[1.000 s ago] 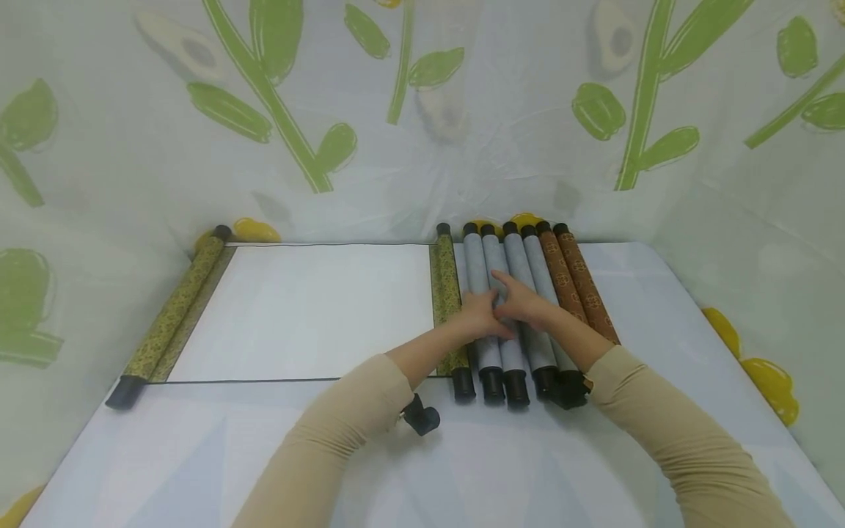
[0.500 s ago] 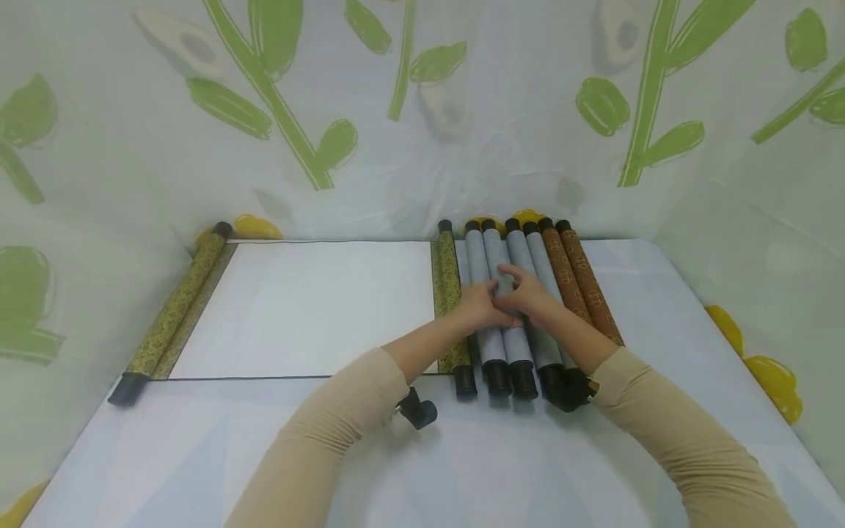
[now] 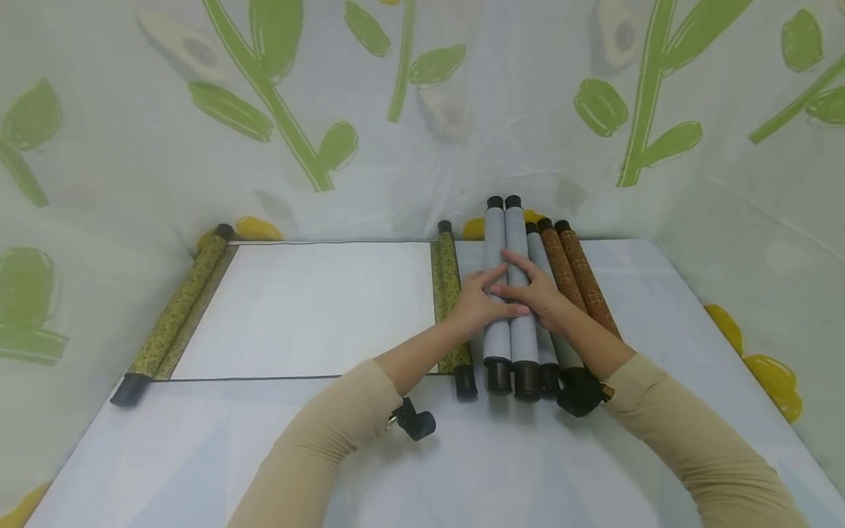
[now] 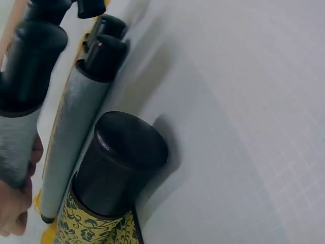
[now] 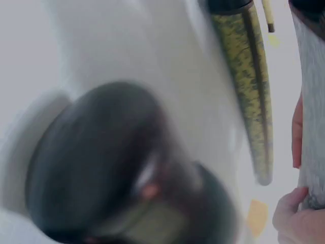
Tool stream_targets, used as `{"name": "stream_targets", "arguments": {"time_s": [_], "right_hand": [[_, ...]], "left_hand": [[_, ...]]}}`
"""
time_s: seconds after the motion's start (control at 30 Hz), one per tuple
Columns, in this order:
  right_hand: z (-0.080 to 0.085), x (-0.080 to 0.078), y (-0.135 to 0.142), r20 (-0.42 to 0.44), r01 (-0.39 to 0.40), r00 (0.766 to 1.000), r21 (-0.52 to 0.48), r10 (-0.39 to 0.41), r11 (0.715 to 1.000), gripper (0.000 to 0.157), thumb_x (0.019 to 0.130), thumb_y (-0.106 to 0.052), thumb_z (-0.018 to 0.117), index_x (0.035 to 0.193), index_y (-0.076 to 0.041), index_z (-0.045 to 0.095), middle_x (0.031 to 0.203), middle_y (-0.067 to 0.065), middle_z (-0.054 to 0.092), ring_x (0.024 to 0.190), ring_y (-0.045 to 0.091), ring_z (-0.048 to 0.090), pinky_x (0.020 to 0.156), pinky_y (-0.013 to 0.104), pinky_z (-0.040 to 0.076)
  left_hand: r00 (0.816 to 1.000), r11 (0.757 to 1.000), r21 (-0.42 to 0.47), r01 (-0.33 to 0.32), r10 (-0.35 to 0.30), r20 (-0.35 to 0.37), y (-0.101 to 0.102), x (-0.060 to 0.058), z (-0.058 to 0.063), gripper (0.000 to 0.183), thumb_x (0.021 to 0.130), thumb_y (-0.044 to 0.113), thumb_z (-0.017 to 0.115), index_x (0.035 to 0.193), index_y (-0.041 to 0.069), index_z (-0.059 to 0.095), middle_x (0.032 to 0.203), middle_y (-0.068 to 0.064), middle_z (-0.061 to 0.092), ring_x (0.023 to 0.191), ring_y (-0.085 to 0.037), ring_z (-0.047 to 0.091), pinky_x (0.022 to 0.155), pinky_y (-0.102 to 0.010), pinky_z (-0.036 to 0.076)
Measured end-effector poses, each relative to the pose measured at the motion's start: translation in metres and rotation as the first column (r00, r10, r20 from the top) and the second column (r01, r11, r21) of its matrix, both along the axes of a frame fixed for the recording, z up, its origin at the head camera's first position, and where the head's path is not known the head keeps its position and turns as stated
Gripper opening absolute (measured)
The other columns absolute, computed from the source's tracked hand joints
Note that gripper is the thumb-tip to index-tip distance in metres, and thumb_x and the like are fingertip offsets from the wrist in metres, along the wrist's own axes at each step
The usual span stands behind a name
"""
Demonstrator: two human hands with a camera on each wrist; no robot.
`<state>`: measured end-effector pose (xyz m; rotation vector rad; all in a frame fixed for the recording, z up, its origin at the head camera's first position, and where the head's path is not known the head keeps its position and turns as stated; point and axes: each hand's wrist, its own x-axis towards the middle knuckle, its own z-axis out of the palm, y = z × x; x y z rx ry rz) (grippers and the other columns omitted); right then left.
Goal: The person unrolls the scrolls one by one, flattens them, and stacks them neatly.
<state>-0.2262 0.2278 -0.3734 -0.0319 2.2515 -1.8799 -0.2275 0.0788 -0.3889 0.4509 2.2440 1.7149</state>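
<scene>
Both hands hold a light grey scroll (image 3: 516,235), its two rolls side by side with black end knobs. It is raised over a second grey scroll (image 3: 540,253) and overlaps it in the head view. My left hand (image 3: 478,302) grips from the left, thumb across the near part of the rolls. From the right, my right hand (image 3: 543,297) grips it with thumb and fingers spread over the rolls. Left of the hands lies a scroll with green-yellow patterned ends (image 3: 451,282), unrolled to a white sheet (image 3: 310,308). The right wrist view shows the lifted grey roll (image 5: 316,112) beside fingers.
A brown patterned scroll (image 3: 584,275) with two rolls lies right of the grey ones. The white sheet's far-left roll (image 3: 181,304) rests near the table's left edge. A white curtain with green leaf prints (image 3: 396,169) stands behind the table (image 3: 515,469).
The left grey scroll has come up off the table and shifted right and away, over the other grey scroll. Both hands moved with it. The unrolled scroll and the brown one stayed put.
</scene>
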Motion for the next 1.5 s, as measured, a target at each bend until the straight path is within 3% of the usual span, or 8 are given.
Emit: {"name": "stream_targets", "arguments": {"time_s": [0.2,0.4,0.7,0.9,1.1,1.3,1.5], "right_hand": [[0.007,0.007,-0.006,-0.015,-0.032,0.999,0.0,0.032,1.0,0.082,0.086,-0.009,0.066,0.152,-0.025,0.02,0.157,0.014,0.003,0.135,0.037,0.022,0.093,0.042,0.04],[0.01,0.013,-0.011,-0.026,-0.081,0.996,0.012,0.081,0.997,0.083,0.086,-0.009,0.067,0.152,-0.025,0.019,0.158,0.011,0.001,0.136,0.038,0.023,0.094,0.044,0.04],[0.013,0.018,-0.02,-0.085,-0.136,0.986,0.074,0.142,0.988,0.08,0.083,-0.011,0.07,0.149,-0.019,0.026,0.156,0.01,0.01,0.139,0.033,0.017,0.106,0.052,0.028],[0.013,0.019,-0.028,-0.099,-0.151,0.982,0.105,0.162,0.983,0.075,0.082,-0.011,0.072,0.146,-0.018,0.033,0.154,0.009,0.019,0.139,0.03,0.018,0.109,0.054,0.021],[0.016,0.017,-0.037,-0.107,-0.131,0.984,0.134,0.146,0.982,0.075,0.079,-0.014,0.074,0.144,-0.018,0.036,0.153,0.009,0.022,0.138,0.03,0.022,0.109,0.054,0.022],[0.019,0.017,-0.047,-0.079,-0.104,0.99,0.147,0.117,0.984,0.076,0.077,-0.015,0.078,0.141,-0.02,0.039,0.151,0.009,0.027,0.138,0.029,0.023,0.109,0.054,0.024],[0.019,0.015,-0.053,-0.055,-0.131,0.989,0.1,0.137,0.986,0.075,0.078,-0.008,0.075,0.142,-0.015,0.036,0.151,0.011,0.026,0.135,0.03,0.024,0.108,0.051,0.026]], "left_hand": [[0.997,0.997,0.03,0.072,-0.072,-0.02,-0.01,-0.001,0.001,0.078,0.075,0.027,0.08,0.143,0.033,0.041,0.153,-0.014,0.021,0.136,-0.029,0.027,0.105,-0.044,0.034],[0.988,0.98,0.126,0.156,-0.152,-0.038,-0.021,0.001,0.003,0.078,0.076,0.018,0.079,0.143,0.029,0.042,0.15,-0.003,0.035,0.134,-0.02,0.035,0.102,-0.037,0.038],[0.975,0.964,0.141,0.224,-0.223,-0.023,-0.039,0.007,0.008,0.062,0.078,0.012,0.076,0.134,0.018,0.051,0.141,-0.004,0.042,0.119,-0.019,0.045,0.091,-0.03,0.046],[0.973,0.964,0.15,0.221,-0.228,0.031,-0.05,0.011,0.011,0.059,0.078,0.013,0.076,0.132,0.018,0.053,0.138,-0.004,0.043,0.11,-0.018,0.05,0.086,-0.029,0.048],[0.976,0.967,0.133,0.215,-0.217,0.0,-0.06,0.01,0.015,0.057,0.077,0.012,0.076,0.13,0.015,0.054,0.135,-0.007,0.046,0.104,-0.019,0.053,0.083,-0.029,0.048],[0.982,0.977,0.103,0.186,-0.188,0.01,-0.069,0.011,0.016,0.057,0.077,0.015,0.077,0.129,0.018,0.054,0.135,-0.007,0.045,0.107,-0.021,0.051,0.084,-0.031,0.047],[0.992,0.99,0.076,0.121,-0.124,0.03,-0.077,0.012,0.015,0.056,0.076,0.018,0.078,0.127,0.021,0.056,0.135,-0.008,0.044,0.106,-0.026,0.052,0.082,-0.035,0.048]]}}
